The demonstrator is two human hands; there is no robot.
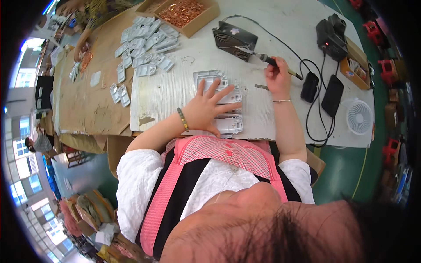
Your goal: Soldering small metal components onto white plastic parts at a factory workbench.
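My left hand point(209, 107) lies with its fingers spread over a column of white plastic casings point(228, 126) near the table's front edge. The topmost casing point(206, 78) shows beyond the fingertips; others are partly hidden under the palm. To the right, my right hand point(278, 79) is closed round the handle of a soldering iron point(268, 59). Its thin tip points left, in front of the black box-shaped fan point(235, 40); I cannot tell whether they touch.
Loose white casings point(147, 39) lie heaped at the far left, beside a carton of copper-coloured parts point(193, 28). A black power unit point(332, 37), cables, two black adapters point(332, 95) and a small white fan point(359, 117) occupy the right. Another person's hand point(80, 47) is at far left.
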